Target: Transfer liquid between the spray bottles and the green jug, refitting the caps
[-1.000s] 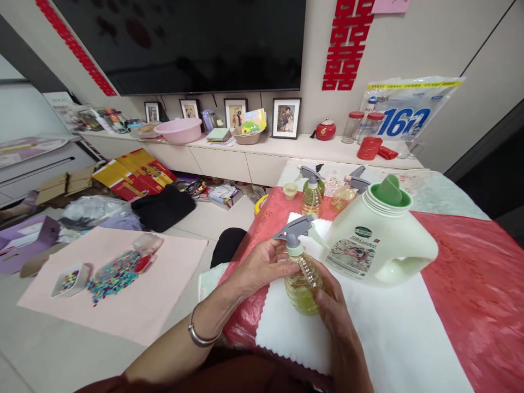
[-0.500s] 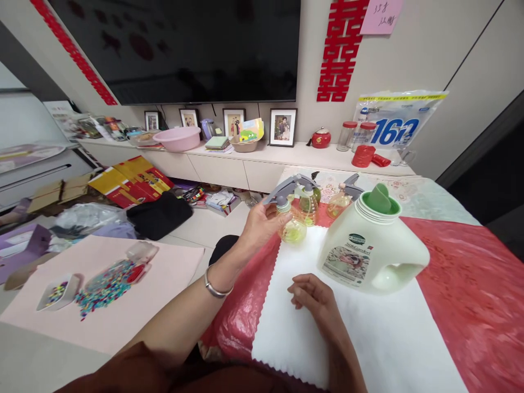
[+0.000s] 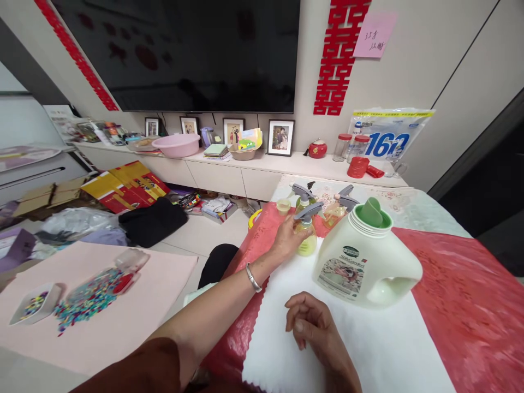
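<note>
A small clear spray bottle [image 3: 307,244] with yellowish liquid and a grey trigger head stands at the far edge of a white scalloped sheet [image 3: 282,305]. My left hand [image 3: 287,240] wraps around its left side, just below the head. My right hand [image 3: 315,325] hovers over the sheet, empty, with fingers loosely curled and apart. To its right is a large pale-green detergent jug [image 3: 347,262] with a green cap [image 3: 371,213] set in its mouth. Behind the held bottle are another spray bottle [image 3: 303,195] and an orange-tinted spray bottle [image 3: 333,214], both partly hidden.
Red plastic [image 3: 438,273] covers much of the table. A small cup [image 3: 283,206] sits beyond my left hand. To the left, a pink board [image 3: 164,273] bears colourful beads [image 3: 92,300] and a white tray [image 3: 51,305]. A low cabinet [image 3: 216,174] runs along the wall.
My left hand has shifted right with the spray bottle, and its trigger head now points right. The small cup has come into view. My right hand has turned slightly, fingers still curled.
</note>
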The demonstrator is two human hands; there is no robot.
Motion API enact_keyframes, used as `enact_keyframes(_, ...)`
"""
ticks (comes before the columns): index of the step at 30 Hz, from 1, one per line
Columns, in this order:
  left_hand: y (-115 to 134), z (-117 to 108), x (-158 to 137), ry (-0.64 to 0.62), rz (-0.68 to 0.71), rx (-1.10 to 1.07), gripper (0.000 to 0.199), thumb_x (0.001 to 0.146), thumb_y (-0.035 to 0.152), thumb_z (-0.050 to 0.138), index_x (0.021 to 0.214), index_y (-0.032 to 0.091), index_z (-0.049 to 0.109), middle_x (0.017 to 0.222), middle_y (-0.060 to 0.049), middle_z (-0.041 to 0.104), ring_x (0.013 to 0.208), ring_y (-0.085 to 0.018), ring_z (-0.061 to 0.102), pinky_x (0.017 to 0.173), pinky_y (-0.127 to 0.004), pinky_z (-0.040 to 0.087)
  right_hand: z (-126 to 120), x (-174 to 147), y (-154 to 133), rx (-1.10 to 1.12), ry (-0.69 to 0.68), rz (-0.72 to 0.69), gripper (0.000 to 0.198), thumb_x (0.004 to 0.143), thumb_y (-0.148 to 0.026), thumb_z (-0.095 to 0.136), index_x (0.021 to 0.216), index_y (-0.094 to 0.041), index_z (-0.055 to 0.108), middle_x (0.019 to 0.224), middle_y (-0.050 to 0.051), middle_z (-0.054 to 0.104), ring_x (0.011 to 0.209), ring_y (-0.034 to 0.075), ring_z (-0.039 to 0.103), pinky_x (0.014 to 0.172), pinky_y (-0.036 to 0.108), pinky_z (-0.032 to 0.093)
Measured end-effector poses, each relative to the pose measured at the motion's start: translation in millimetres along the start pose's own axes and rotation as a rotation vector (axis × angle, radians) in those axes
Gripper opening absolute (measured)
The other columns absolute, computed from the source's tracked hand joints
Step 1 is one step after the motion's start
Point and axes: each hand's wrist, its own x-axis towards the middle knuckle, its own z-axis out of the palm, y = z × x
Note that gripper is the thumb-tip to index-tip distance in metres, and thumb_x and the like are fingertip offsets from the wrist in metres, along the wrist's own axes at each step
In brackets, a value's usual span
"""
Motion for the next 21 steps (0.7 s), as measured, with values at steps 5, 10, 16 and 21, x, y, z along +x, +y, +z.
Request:
enact_keyframes(5, -11.7, -2.0, 0.2, 0.023, 0.018, 0.178, 0.045, 0.074, 0.035, 0.084, 0.113, 0.02, 0.068, 0.115, -0.01, 0.07, 0.112, -0.03, 0.062, 0.103, -0.046, 0.045, -1.0, -0.5, -0.8, 0.034, -0.03, -0.012, 0.045, 0.087, -0.048, 0.079, 0.111, -0.015, 0.061, 0.083, 0.004, 0.063, 0.049, 0.002, 0.045, 0.046, 0.012, 0.03)
enact_keyframes(10, -9.6, -4.0, -1.6, 0.004, 0.026, 0.305, 0.039, 0.079, 0.034, 0.08, 0.114, 0.02, 0.068, 0.12, -0.011, 0.067, 0.116, -0.029, 0.062, 0.103, -0.045, 0.046, -1.7, -1.3, -0.6, 0.039, -0.031, -0.014, 0.046, 0.087, -0.048, 0.079, 0.113, -0.015, 0.062, 0.083, 0.004, 0.062, 0.05, 0.002, 0.045, 0.047, 0.012, 0.031)
enact_keyframes(16, -6.4, -3.6, -5.5, -0.017, 0.026, 0.326, 0.039, 0.077, 0.026, 0.081, 0.113, 0.02, 0.068, 0.121, -0.011, 0.065, 0.118, -0.029, 0.061, 0.101, -0.043, 0.047, -2.7, -1.6, 1.8, 0.037, -0.027, -0.024, 0.046, 0.086, -0.047, 0.08, 0.114, -0.015, 0.062, 0.083, 0.004, 0.061, 0.053, 0.002, 0.044, 0.047, 0.012, 0.032)
enact_keyframes(21, -9.9, -2.0, -6.5, 0.011, 0.018, 0.313, 0.045, 0.073, 0.024, 0.083, 0.116, 0.02, 0.067, 0.122, -0.012, 0.062, 0.118, -0.029, 0.059, 0.102, -0.045, 0.047, -2.5, -1.3, 1.9, 0.043, -0.032, -0.028, 0.046, 0.086, -0.047, 0.079, 0.115, -0.016, 0.062, 0.083, 0.004, 0.061, 0.053, 0.002, 0.044, 0.047, 0.012, 0.032)
